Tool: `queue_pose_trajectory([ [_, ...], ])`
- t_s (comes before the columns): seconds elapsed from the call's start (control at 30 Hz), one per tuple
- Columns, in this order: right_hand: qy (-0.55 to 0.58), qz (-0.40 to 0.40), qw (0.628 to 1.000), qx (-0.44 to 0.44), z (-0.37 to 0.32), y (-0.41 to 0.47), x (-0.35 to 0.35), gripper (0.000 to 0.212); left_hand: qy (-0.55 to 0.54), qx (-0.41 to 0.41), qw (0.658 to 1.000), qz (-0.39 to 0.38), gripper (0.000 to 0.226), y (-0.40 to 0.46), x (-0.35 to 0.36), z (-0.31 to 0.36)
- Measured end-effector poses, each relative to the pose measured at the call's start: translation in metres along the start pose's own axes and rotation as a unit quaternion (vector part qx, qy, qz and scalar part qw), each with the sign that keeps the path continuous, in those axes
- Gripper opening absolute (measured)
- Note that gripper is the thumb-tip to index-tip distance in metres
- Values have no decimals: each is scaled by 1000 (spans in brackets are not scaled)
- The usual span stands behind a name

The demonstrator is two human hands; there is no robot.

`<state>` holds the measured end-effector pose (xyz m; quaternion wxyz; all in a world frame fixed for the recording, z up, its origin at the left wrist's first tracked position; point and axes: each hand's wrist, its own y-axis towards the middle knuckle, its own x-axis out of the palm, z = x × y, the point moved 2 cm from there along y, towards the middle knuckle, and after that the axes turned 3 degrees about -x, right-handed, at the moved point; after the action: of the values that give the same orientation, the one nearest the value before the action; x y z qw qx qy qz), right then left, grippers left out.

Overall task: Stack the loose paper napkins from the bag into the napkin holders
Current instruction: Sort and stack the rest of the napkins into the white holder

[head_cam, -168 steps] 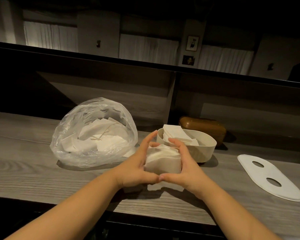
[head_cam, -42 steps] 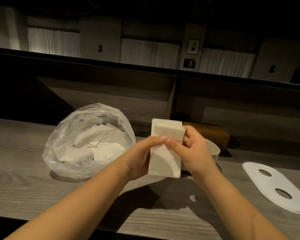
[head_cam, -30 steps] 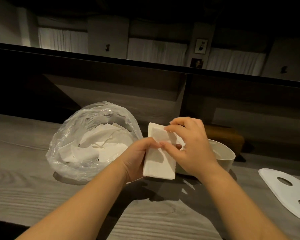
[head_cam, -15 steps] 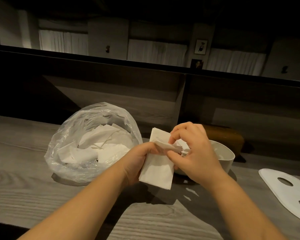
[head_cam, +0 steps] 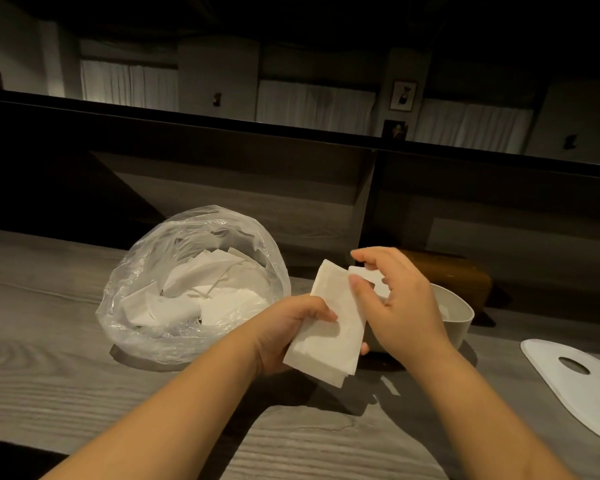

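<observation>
My left hand point(head_cam: 284, 332) grips a stack of white paper napkins point(head_cam: 329, 336) above the counter, thumb across its face. My right hand point(head_cam: 395, 306) is at the stack's top right, with thumb and fingers pinching a single napkin point(head_cam: 367, 277) that sticks out from the top. Behind my right hand stands the cream napkin holder point(head_cam: 459, 320), mostly hidden. To the left lies the clear plastic bag point(head_cam: 187, 289) with several loose white napkins inside.
A brown wooden box point(head_cam: 454, 275) sits behind the holder against the dark back wall. A white flat lid with two oval holes point(head_cam: 575, 379) lies at the right on the grey wooden counter point(head_cam: 49, 358). The counter's front edge is near the bottom.
The stack has tilted with its lower end toward me. My right hand has lifted from the stack's top and now pulls one napkin out to the right.
</observation>
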<state>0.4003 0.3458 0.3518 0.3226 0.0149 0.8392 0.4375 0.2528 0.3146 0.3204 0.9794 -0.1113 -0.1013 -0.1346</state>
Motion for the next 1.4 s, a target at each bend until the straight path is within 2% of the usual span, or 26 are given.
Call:
queue_pose_trajectory([
  [0.03,0,-9,1000,4,-1,1,0,32,-8,2,1000,-3,59,0,0,0],
  [0.1,-10,-86,996,1,-5,-1,1,41,-14,19,1000,-1,54,-2,2,1],
  [0.17,-32,-170,985,-3,-7,-4,5,44,-10,34,999,14,50,-3,3,2],
  [0.2,-29,-182,983,4,-8,-5,6,45,-11,38,999,21,47,-4,3,2],
  [0.3,12,-140,989,38,-8,-4,4,44,-37,34,998,36,47,-4,1,4],
  [0.4,16,-175,984,40,-8,-5,4,44,-30,35,998,38,47,-4,0,5],
  [0.57,78,-140,985,61,-4,-1,1,42,52,20,998,34,44,-4,-2,5],
  [0.73,97,-179,978,38,-3,-2,-4,46,157,15,987,11,58,-6,-8,8],
  [0.83,149,-149,976,60,-4,-2,-12,44,205,25,978,4,42,-13,-13,9],
  [0.9,180,-122,973,81,-5,-5,-20,37,211,51,976,33,39,-14,-17,8],
  [1.03,233,-65,957,161,5,-32,-34,25,138,177,958,181,39,-18,-9,-1],
  [1.1,267,-42,938,217,13,-49,-35,22,122,223,949,186,36,-18,1,-12],
  [1.17,291,-31,920,260,19,-62,-32,22,173,228,943,169,34,-18,12,-22],
  [1.23,299,-49,906,295,24,-68,-29,22,224,213,941,140,41,-16,19,-29],
  [1.4,297,-108,904,289,22,-72,-21,43,288,186,939,22,90,-21,31,-34],
])
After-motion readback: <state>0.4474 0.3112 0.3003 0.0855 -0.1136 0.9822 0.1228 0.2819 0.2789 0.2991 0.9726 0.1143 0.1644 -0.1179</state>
